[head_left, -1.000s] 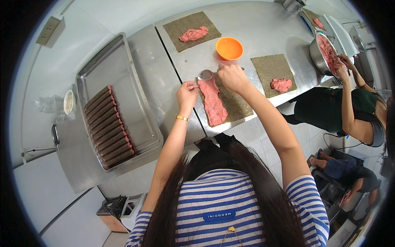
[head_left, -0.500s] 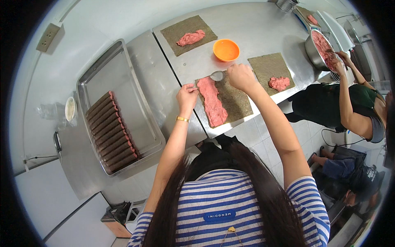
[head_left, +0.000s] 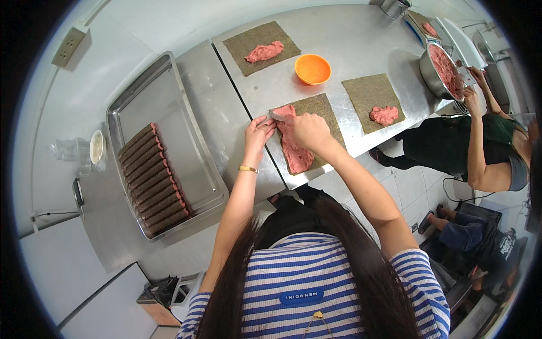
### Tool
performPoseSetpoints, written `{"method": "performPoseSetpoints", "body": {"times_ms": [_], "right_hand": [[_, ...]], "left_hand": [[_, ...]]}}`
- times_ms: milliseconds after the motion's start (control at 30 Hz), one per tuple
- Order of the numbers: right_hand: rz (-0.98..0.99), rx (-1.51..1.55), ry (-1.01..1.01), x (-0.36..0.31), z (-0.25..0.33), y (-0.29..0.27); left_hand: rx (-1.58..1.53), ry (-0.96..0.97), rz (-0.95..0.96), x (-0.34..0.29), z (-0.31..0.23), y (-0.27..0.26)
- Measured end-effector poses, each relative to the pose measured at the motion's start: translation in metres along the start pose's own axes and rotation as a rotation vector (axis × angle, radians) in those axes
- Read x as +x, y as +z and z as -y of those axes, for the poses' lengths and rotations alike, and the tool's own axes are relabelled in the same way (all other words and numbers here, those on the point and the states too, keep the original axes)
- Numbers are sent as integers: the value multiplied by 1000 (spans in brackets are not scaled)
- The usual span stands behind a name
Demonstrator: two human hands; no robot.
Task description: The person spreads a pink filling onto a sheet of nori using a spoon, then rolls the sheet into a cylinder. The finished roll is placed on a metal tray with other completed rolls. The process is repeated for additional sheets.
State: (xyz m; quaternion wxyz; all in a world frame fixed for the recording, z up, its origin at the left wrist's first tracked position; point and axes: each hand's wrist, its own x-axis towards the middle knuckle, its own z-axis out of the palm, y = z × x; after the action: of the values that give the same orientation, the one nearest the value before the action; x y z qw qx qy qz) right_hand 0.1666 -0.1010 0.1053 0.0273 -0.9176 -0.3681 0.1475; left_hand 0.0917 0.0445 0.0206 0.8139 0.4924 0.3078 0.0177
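Observation:
On the steel table in front of me lies a dark green seaweed sheet (head_left: 323,107) with a long strip of pink minced meat (head_left: 297,157) spread along its left side. My right hand (head_left: 310,134) is closed round the handle of a metal spoon (head_left: 278,114), whose head rests on the far end of the meat. The handle is mostly hidden by my fingers. My left hand (head_left: 259,133) is at the sheet's left edge, close to the spoon, fingers apart and holding nothing.
An orange bowl (head_left: 313,69) stands behind the sheet. Two more seaweed sheets (head_left: 236,42) bear meat lumps. At left, a metal tray (head_left: 195,169) holds several seaweed rolls (head_left: 148,181). On the right, a co-worker works over a steel bowl (head_left: 430,70) of mince; another person is lower right.
My right hand has moved left and nearer to me, carrying the spoon from the meat's right edge onto its far end. My left hand has shifted slightly, fingers spreading. The co-worker's hands have moved a little.

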Motion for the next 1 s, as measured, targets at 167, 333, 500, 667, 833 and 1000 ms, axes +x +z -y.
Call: {"method": "performPoseSetpoints", "body": {"times_ms": [167,333,500,667,833,1000], "right_hand": [[-38,92,105,-3,-13,-10],[-22,62,38,-12,-9,4],[-75,247,148,-6,-44,5],[-62,271,237,9,-77,17],[-24,307,203,8,-83,28],[28,356,201,-12,-71,26]], "left_hand": [[-18,24,12,1,4,-2],[-24,28,3,2,6,-2],[80,86,-52,2,4,-4],[592,501,-22,12,-24,13],[989,493,284,33,-60,55],[1409,374,599,64,-57,90]]}}
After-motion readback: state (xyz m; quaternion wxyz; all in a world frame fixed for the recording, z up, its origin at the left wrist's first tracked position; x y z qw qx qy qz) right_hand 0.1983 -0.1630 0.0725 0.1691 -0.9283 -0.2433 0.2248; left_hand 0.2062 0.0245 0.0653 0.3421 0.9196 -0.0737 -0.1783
